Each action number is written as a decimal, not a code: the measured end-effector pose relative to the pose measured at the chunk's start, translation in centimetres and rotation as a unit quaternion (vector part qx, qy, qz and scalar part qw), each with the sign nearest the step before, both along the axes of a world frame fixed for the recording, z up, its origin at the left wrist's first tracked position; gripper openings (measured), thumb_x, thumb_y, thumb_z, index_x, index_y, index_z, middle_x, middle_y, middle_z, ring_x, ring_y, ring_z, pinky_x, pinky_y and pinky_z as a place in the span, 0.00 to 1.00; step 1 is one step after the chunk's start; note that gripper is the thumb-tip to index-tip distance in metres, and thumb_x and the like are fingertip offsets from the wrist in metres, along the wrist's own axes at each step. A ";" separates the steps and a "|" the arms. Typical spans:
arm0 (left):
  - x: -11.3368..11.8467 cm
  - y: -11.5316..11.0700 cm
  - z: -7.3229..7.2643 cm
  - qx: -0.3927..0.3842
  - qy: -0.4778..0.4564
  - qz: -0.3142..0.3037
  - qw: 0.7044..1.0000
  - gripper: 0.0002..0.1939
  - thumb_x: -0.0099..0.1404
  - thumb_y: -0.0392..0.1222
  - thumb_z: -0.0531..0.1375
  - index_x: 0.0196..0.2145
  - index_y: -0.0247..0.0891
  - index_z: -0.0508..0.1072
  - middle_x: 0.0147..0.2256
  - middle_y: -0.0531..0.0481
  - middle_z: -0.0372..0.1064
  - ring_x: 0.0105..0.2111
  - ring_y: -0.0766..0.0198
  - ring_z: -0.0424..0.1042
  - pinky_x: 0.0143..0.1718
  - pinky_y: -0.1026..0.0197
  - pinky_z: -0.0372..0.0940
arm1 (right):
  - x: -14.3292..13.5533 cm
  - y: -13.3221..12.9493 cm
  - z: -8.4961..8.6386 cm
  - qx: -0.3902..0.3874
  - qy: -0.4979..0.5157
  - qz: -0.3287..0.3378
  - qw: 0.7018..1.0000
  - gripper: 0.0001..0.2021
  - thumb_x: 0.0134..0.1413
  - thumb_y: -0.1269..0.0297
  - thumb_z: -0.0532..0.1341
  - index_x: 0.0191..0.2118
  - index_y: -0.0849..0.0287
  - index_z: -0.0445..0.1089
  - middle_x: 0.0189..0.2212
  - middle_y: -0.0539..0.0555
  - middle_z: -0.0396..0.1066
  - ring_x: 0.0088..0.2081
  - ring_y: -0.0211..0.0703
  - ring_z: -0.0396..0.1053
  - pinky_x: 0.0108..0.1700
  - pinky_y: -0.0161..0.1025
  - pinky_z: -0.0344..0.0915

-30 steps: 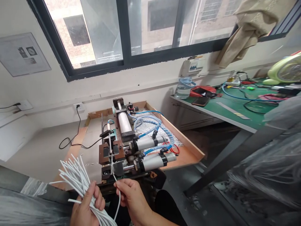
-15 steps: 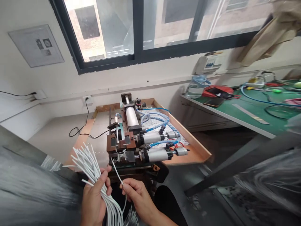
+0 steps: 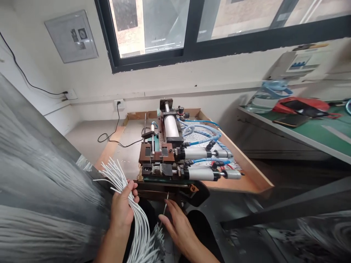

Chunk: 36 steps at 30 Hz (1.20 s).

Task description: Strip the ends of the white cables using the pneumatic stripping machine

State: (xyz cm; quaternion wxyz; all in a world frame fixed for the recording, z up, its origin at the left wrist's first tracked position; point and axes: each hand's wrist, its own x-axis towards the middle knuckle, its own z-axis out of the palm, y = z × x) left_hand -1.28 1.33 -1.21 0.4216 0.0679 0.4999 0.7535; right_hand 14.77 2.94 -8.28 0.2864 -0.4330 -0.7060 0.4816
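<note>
A thick bundle of white wires (image 3: 141, 223) is wrapped in my left hand (image 3: 123, 208), the cut ends fanning up and left past my thumb. Its lower part hangs down over my lap. My right hand (image 3: 179, 226) is to the right of the bundle, thumb and fingers apart. One white wire (image 3: 165, 205) stands at its fingertips, crossing the gap between thumb and forefinger; whether they touch it is unclear. Ahead of both hands is a pneumatic machine (image 3: 156, 155) with brown jaw blocks and silver cylinders (image 3: 201, 173).
The machine sits in a shallow wooden-edged tray (image 3: 246, 171) with blue hoses (image 3: 205, 137) and scattered white bits. Left stands a plastic-wrapped mass of wires (image 3: 49, 204). A green-topped table (image 3: 315, 128) at right bears a water jug (image 3: 270, 96), a red bag and a phone.
My right hand has drawn back from the machine's front with the single wire, and its fingers have opened. My left hand still grips the bundle. The camera view has turned left.
</note>
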 end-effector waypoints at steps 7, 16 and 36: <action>0.5 -1.2 -0.9 -0.008 -0.077 -0.094 0.993 0.09 0.48 0.33 0.61 0.31 0.32 0.69 0.26 0.48 0.69 0.25 0.65 0.68 0.28 0.60 0.64 | -4.9 -3.7 1.2 -0.353 0.240 0.189 0.884 0.32 0.45 0.40 0.44 0.32 0.66 0.70 0.14 0.52 0.64 0.17 0.38 0.62 0.24 0.35 0.60; 1.0 -4.5 -3.1 -0.045 -0.058 -0.116 0.991 0.05 0.48 0.34 0.61 0.26 0.34 0.71 0.23 0.51 0.69 0.26 0.63 0.69 0.32 0.58 0.63 | -4.2 -3.2 1.9 -0.274 0.184 0.155 0.931 0.30 0.49 0.44 0.43 0.21 0.66 0.68 0.15 0.51 0.61 0.19 0.35 0.58 0.24 0.33 0.57; 0.0 -1.3 -0.9 -0.052 -0.089 -0.026 0.994 0.15 0.39 0.42 0.66 0.28 0.35 0.72 0.19 0.51 0.67 0.20 0.64 0.66 0.24 0.60 0.63 | -5.1 3.3 5.3 -0.330 0.450 -0.064 0.827 0.11 0.34 0.64 0.65 0.21 0.65 0.64 0.17 0.49 0.62 0.17 0.28 0.52 0.20 0.29 0.46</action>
